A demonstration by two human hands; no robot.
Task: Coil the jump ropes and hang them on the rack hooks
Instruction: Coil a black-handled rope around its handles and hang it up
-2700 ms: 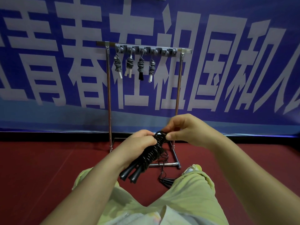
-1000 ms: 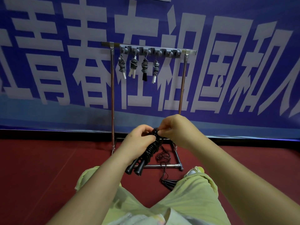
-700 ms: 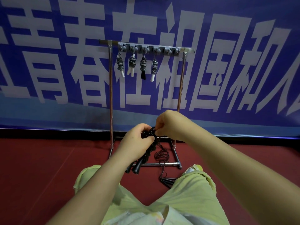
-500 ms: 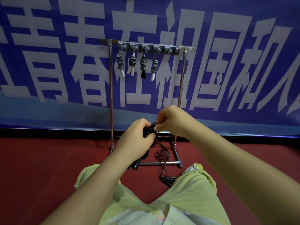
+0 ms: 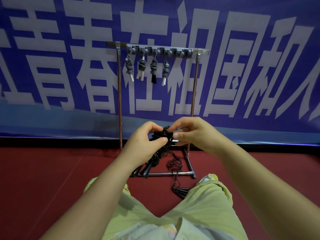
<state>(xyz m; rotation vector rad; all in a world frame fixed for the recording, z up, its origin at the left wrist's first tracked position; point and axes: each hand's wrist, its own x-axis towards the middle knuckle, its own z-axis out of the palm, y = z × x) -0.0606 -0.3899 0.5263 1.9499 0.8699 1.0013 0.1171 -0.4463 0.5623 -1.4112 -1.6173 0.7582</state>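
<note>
Black rope (image 5: 160, 144): coiled bundle, gripped in left hand (image 5: 144, 142); right hand (image 5: 192, 134) pinches its top. Rack (image 5: 156, 51): beyond hands, four coiled ropes (image 5: 147, 67) hung. Loose rope (image 5: 174, 168): on floor below hands.

Black rope (image 5: 161, 135), red floor (image 5: 43, 170), blue banner (image 5: 52, 94)

A blue banner (image 5: 52, 66) with large pale characters spans the far wall. A red floor (image 5: 43, 179) runs from it to the near edge. Yellow-green trousers (image 5: 199, 205) fill the near middle, a shoe (image 5: 208, 177) just beyond.
</note>
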